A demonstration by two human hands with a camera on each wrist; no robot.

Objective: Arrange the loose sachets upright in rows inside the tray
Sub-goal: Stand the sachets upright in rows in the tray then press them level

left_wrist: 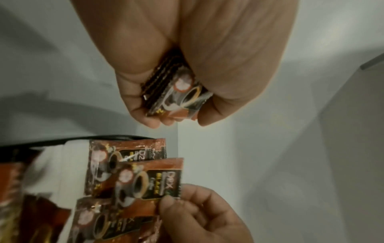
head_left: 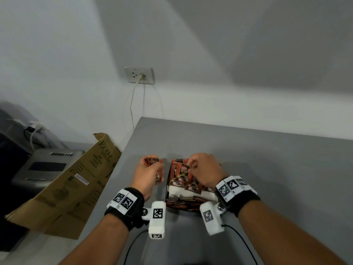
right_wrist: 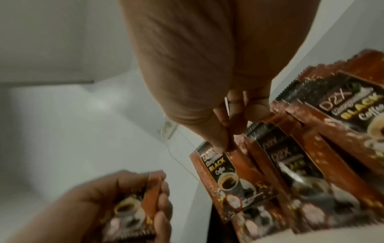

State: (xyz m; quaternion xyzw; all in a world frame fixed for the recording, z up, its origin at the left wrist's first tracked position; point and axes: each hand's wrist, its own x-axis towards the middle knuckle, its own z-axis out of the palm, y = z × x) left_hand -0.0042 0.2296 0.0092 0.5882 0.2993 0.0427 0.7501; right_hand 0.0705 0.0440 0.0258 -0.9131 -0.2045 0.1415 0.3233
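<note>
Just below the middle of the head view, on the grey table (head_left: 248, 159), sits the dark-rimmed tray (head_left: 167, 190), already holding several upright coffee sachets (head_left: 178, 175). The right hand (head_left: 205, 172) pinches the top edge of one sachet (right_wrist: 230, 179) between thumb and fingertips (right_wrist: 223, 139), holding it over the tray's left part; its long axis runs roughly vertical, printed face toward the camera, label end up. To the tray's left, the left hand (head_left: 148, 174) curls around a stack of sachets (left_wrist: 176, 93), fingers pressed together on it. These foil packets look light, thin and floppy with slick faces, so the crimped top seal is probably the surest place to hold; a loose one will likely lean or slide unless propped by neighbours. The tray's white contents are too blurred to identify.
</note>
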